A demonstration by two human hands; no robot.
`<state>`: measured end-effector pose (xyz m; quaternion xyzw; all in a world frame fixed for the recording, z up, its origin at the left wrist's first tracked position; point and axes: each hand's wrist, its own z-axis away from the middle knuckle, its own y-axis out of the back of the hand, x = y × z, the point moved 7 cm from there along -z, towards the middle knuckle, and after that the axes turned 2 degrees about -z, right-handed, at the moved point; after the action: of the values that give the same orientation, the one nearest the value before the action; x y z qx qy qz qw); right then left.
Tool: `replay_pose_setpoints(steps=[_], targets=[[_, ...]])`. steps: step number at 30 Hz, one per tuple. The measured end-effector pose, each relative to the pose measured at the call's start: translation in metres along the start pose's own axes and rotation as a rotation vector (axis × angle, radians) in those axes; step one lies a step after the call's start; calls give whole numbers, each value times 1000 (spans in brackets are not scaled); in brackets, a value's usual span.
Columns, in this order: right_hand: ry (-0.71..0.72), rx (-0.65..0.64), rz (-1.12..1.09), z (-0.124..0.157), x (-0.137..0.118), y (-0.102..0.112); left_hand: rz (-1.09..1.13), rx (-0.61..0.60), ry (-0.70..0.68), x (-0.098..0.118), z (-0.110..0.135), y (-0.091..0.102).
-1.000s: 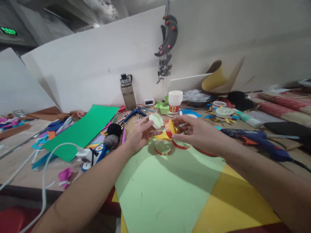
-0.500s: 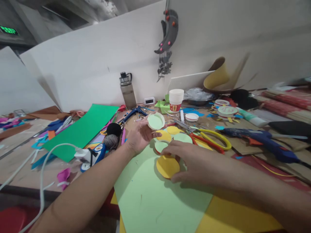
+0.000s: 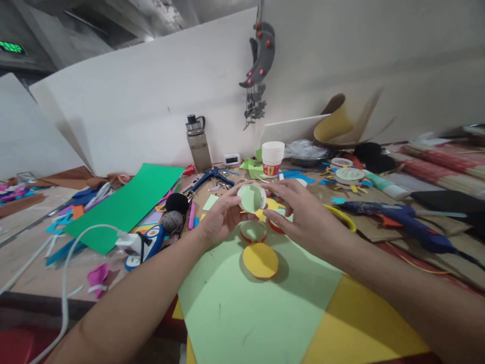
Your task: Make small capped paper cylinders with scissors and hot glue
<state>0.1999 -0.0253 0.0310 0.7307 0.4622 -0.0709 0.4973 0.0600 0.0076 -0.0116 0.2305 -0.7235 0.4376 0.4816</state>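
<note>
Over the light green paper sheet [image 3: 257,303], my left hand [image 3: 223,212] is closed on a shallow white paper cup base [image 3: 264,197] with a pale green disc [image 3: 250,197] inside. My right hand [image 3: 297,205] is at the right side of this cup base, its curved index finger on the rim and its thumb lower. Just below the hands sits another cut cup base [image 3: 253,232] with a red band and green inside. In front of it is a round yellow disc [image 3: 260,260]. More yellow and green rounds are partly hidden behind my fingers.
Yellow scissor handles [image 3: 346,217] and a blue glue gun [image 3: 405,222] lie to the right. Stacked paper cups [image 3: 273,159] and a water bottle [image 3: 198,144] stand at the back. A green sheet [image 3: 129,202] and a white cable [image 3: 65,283] are on the left.
My right hand has moved up and away from the yellow disc to the held cup base. My left hand has shifted slightly right with it. The yellow disc stays in place.
</note>
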Motion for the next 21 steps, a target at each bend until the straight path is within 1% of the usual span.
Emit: replay_pose_setpoints(steps=[3, 7, 10, 13, 15, 16, 21], targets=[[-9, -4, -16, -1, 0, 0, 7, 21, -1, 0, 0, 2], [11, -43, -18, -1, 2, -3, 54, 24, 27, -2, -1, 4], [13, -24, -34, 0, 4, -1, 88, 41, 26, -2, -2, 7], [42, -13, -47, 0, -3, 2, 87, 83, 3, 0, -4, 11], [62, -78, -50, 1, -10, 0, 91, 129, -12, 1, -5, 15], [73, -134, -53, 2, -14, -3, 96, 145, -16, 1, -5, 17], [82, -503, -56, 21, -25, -27, 110, 172, -5, 0, -6, 20]])
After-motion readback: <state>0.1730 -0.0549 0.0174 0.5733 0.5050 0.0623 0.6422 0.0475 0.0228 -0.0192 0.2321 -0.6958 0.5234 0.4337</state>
